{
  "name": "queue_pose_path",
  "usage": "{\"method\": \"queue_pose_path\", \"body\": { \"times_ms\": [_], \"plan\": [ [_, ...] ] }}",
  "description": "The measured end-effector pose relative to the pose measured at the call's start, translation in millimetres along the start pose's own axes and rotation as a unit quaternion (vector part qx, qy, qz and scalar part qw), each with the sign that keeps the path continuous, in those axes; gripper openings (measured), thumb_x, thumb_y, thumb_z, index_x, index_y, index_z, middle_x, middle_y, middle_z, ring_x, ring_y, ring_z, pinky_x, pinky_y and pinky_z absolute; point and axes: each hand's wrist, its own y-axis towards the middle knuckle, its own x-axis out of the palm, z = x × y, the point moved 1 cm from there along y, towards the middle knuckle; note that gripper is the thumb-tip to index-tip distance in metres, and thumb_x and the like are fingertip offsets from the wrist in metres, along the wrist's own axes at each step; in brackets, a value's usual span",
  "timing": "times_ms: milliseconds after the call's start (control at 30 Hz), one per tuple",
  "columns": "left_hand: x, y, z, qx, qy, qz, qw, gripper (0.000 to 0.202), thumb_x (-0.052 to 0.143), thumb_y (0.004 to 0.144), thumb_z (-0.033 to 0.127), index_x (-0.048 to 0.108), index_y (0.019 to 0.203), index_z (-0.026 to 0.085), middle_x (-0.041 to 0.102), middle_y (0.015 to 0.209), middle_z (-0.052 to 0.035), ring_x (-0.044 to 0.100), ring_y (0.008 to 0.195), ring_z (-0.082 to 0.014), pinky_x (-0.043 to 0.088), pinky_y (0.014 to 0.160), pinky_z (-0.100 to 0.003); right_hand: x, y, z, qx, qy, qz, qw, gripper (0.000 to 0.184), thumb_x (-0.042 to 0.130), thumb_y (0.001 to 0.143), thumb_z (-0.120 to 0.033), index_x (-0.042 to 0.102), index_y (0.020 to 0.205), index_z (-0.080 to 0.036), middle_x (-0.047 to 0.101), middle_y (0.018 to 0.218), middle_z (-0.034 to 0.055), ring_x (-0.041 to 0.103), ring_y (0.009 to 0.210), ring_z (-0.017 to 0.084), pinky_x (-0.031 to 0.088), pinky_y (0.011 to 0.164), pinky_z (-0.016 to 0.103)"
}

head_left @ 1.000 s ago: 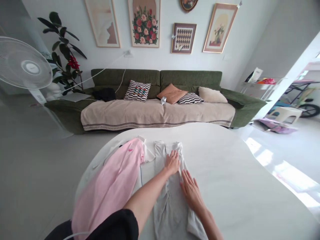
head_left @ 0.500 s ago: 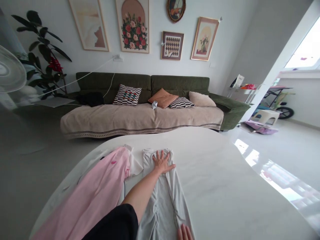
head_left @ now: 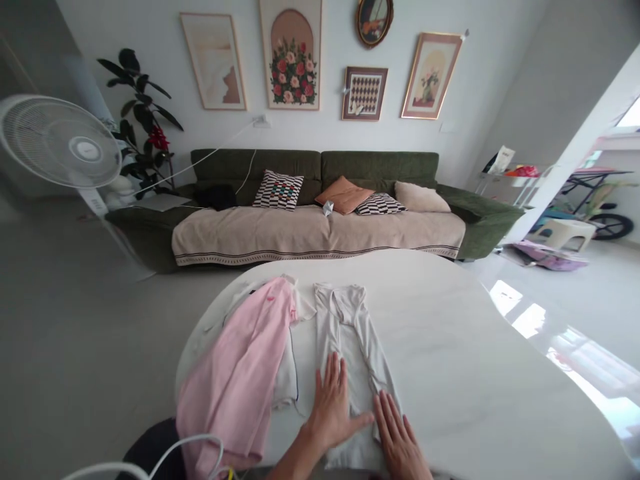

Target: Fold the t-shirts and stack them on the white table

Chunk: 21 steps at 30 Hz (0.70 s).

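Note:
A pale grey garment (head_left: 353, 347) with gathered, ruched lines lies lengthwise on the white table. My left hand (head_left: 334, 403) rests on its left side near the lower part, fingers stretched out and thumb pointing right. On its lower right edge lies my right hand (head_left: 400, 430), palm down with the fingers straight. Neither hand grips the cloth. Left of the garment is a pink garment (head_left: 245, 367), spread over other white clothing (head_left: 286, 380) that it partly hides.
The white table (head_left: 450, 347) has a rounded edge. Behind it stands a green sofa (head_left: 380, 167) with a beige cover and several cushions. A white fan (head_left: 60, 143) is at the left. White cable (head_left: 190, 440) loops at the lower left, near the pink garment.
My left hand has drawn back from the garment's far end to its lower part. More of my right hand shows on the garment's right edge. The view has turned left.

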Motion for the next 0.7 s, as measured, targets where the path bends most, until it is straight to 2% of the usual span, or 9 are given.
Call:
{"method": "queue_pose_path", "body": {
  "times_ms": [67,133,233,300,400,533,633,700],
  "plan": [
    [14.1,-37.2,-10.7,-0.007,0.032,-0.029,0.999,0.108,0.051,0.06,0.067,0.002,0.138,0.011,-0.01,0.143,-0.0131,-0.01,0.13,-0.0317,0.008,0.103,-0.053,-9.9,-2.5,-5.5,0.002,0.011,-0.009,1.0,0.09,0.043,0.06,-0.01,-0.003,0.138,-0.015,0.009,0.142,0.0084,0.016,0.128,0.028,0.031,0.098,0.046],
    [23.3,-57.5,-19.5,-0.002,0.07,-0.046,0.996,0.111,0.061,0.056,0.059,0.002,0.138,0.013,-0.01,0.144,-0.0118,-0.011,0.13,-0.0314,0.009,0.104,-0.053,-21.2,-4.2,-11.3,0.01,0.042,-0.017,0.999,0.087,0.041,0.06,-0.006,0.005,0.139,-0.019,0.011,0.144,0.0066,0.019,0.129,0.027,0.031,0.099,0.046],
    [25.6,-66.7,-25.6,0.035,0.114,-0.053,0.991,0.107,0.067,0.059,0.037,-0.003,0.138,0.018,-0.01,0.144,-0.0098,-0.011,0.13,-0.0292,0.009,0.104,-0.052,-39.4,-4.6,-16.8,0.009,0.1,-0.036,0.994,0.067,0.045,0.072,-0.011,0.026,0.134,-0.028,0.022,0.142,0.0048,0.031,0.125,0.026,0.035,0.096,0.045],
    [22.2,-68.7,-26.6,0.06,0.121,-0.065,0.989,0.1,0.064,0.062,0.027,-0.003,0.138,0.025,-0.009,0.145,-0.0079,-0.009,0.131,-0.0289,0.01,0.104,-0.052,-51.0,-3.9,-16.8,0.009,0.116,-0.042,0.992,0.048,0.05,0.079,-0.022,0.038,0.125,-0.027,0.034,0.136,0.0068,0.04,0.117,0.025,0.038,0.093,0.044],
    [15.4,-75.5,-27.1,0.094,0.104,-0.096,0.985,0.084,0.054,0.07,0.023,0.004,0.137,0.031,-0.004,0.146,-0.0041,-0.007,0.131,-0.0289,0.01,0.103,-0.053,-64.8,-4.7,-13.1,0.009,0.129,-0.048,0.99,0.033,0.049,0.084,-0.033,0.047,0.114,-0.021,0.047,0.121,0.0066,0.05,0.102,0.019,0.043,0.086,0.04],
    [3.3,-93.0,-28.0,0.106,0.061,-0.125,0.985,0.068,0.044,0.076,0.023,0.013,0.137,0.031,0.006,0.146,-0.0034,0.0,0.132,-0.0267,0.01,0.103,-0.053,-76.4,-19.8,-9.3,0.007,0.145,-0.067,0.987,0.026,0.046,0.084,-0.03,0.055,0.107,-0.024,0.053,0.116,0.0054,0.053,0.098,0.017,0.045,0.084,0.036],
    [-18.7,-107.3,-26.2,0.149,0.003,-0.207,0.967,0.066,0.047,0.074,0.022,0.022,0.135,0.031,0.021,0.143,-0.0056,0.02,0.129,-0.0275,0.021,0.101,-0.051,-89.6,-41.1,-9.9,0.002,0.184,-0.104,0.977,0.033,0.041,0.078,-0.019,0.062,0.102,-0.028,0.063,0.104,0.0035,0.058,0.093,0.017,0.047,0.08,0.028],
    [-43.7,-112.3,-22.9,0.184,-0.068,-0.265,0.944,0.058,0.046,0.074,0.022,0.034,0.13,0.032,0.038,0.135,-0.0035,0.039,0.12,-0.0246,0.031,0.097,-0.042,-106.2,-49.3,-8.7,0.02,0.237,-0.135,0.962,0.036,0.039,0.074,-0.018,0.064,0.098,-0.03,0.067,0.092,0.0023,0.061,0.084,0.017,0.048,0.075,0.025]
  ]
}}
